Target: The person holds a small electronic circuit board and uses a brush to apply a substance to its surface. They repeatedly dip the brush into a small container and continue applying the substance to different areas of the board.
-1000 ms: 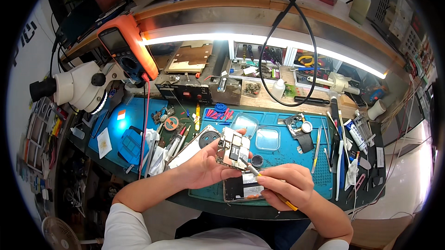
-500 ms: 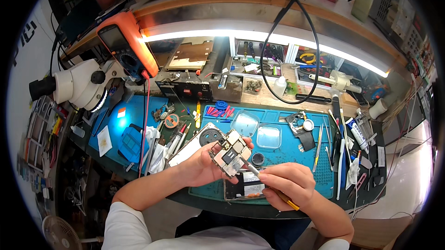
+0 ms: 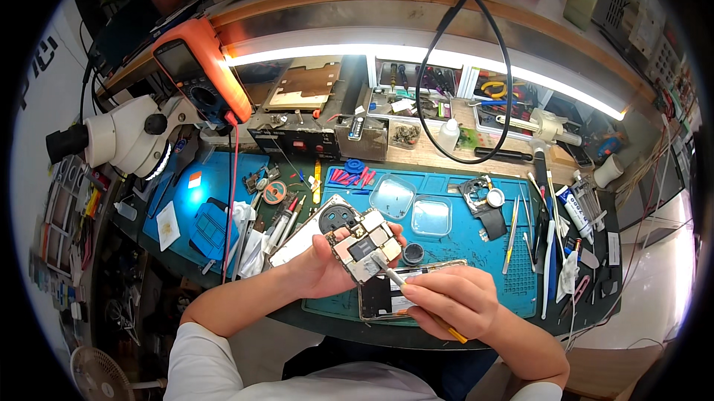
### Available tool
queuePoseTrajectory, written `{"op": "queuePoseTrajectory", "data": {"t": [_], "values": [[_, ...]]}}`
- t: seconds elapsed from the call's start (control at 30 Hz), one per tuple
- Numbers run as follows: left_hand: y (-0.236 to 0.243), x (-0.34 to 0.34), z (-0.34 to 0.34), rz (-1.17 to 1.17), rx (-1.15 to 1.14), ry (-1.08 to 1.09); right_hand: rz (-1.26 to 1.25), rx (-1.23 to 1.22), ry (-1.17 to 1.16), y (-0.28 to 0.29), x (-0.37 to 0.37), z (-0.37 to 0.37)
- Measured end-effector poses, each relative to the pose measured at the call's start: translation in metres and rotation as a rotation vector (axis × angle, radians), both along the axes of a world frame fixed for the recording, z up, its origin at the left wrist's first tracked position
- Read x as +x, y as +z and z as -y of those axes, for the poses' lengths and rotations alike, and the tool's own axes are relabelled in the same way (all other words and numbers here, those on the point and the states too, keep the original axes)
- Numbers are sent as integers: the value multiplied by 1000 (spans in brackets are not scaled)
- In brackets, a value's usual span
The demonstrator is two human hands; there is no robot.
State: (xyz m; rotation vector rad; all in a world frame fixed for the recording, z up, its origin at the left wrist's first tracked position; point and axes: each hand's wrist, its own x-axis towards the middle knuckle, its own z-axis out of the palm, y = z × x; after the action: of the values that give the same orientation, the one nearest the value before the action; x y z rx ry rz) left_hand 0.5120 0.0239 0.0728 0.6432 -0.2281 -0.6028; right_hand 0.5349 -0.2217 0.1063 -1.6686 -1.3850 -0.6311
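In my left hand [image 3: 321, 266], fingers closed around its edges, is a phone circuit board [image 3: 363, 246] with pale metal shields and a dark chip area. My right hand [image 3: 455, 301] pinches a slim brush [image 3: 395, 277] with a silver collar and a gold handle. The brush tip rests on the board's lower part. Below the board lies an opened phone [image 3: 381, 303] with dark and white inner parts, partly hidden by my right hand. A small round dark jar [image 3: 413, 254] stands just beyond the brush. Behind my left hand lies a white phone back [image 3: 296, 250] with a round black camera ring.
Two clear plastic boxes [image 3: 431, 218] sit on the blue mat [image 3: 476, 252]. Tweezers [image 3: 512, 236] and several tools lie at the right. A microscope [image 3: 123, 133] and an orange multimeter [image 3: 201, 78] stand at the left. A black cable [image 3: 510, 81] loops down from above.
The brush tip has moved slightly left across the board, and my right hand has shifted a little left with it. The board has tilted slightly in my left hand.
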Motion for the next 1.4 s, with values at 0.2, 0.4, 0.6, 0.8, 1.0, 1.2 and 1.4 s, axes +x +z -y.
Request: {"op": "queuePoseTrajectory", "data": {"t": [0.2,0.4,0.6,0.8,1.0,1.2,1.4], "values": [[3,-2,2,-3,-8,36,62,-7,-34,-4,-1,0],[4,-2,3,19,-8,92,73,-17,-39,-3,0,0],[3,-2,4,18,-21,114,85,-22,-36,-2,-1,2],[4,-2,3,8,-8,124,77,-46,-19,2,-2,4],[3,-2,4,-1,-2,91,64,-15,-63,4,-4,5],[5,-3,4,-16,32,72,55,-16,-25,3,-3,-1],[7,-3,5,-21,35,82,43,-28,-14,4,-5,-1]]}}
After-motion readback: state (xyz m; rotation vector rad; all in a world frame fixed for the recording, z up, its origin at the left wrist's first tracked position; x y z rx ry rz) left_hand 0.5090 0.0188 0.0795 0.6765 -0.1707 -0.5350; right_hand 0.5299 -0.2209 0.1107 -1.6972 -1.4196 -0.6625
